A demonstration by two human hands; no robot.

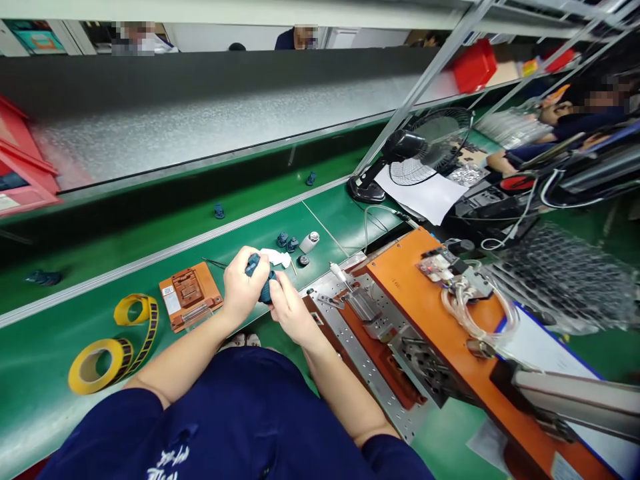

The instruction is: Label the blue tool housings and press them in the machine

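A dark teal moulded part [268, 291] is held up in front of my body, over the bench's near edge. My left hand [243, 283] is closed round its left and upper side. On the lower right, my right hand [291, 308] pinches it between thumb and fingers. My fingers cover much of its shape. Beyond my hands, two similar teal parts [287, 242] stand close together on the green bench. White paper or cloth [276, 257], a small whitish bottle [310, 241] and a dark round cap [303, 261] lie near them.
Left of my hands are an orange-brown fixture [191, 295] and a yellow tape roll [95, 365]. An orange machine [400, 287] with metal plates and tubing stands right. Farther back are a black fan [400, 150], a belt [260, 207] carrying several teal parts, and a co-worker's arm [520, 157].
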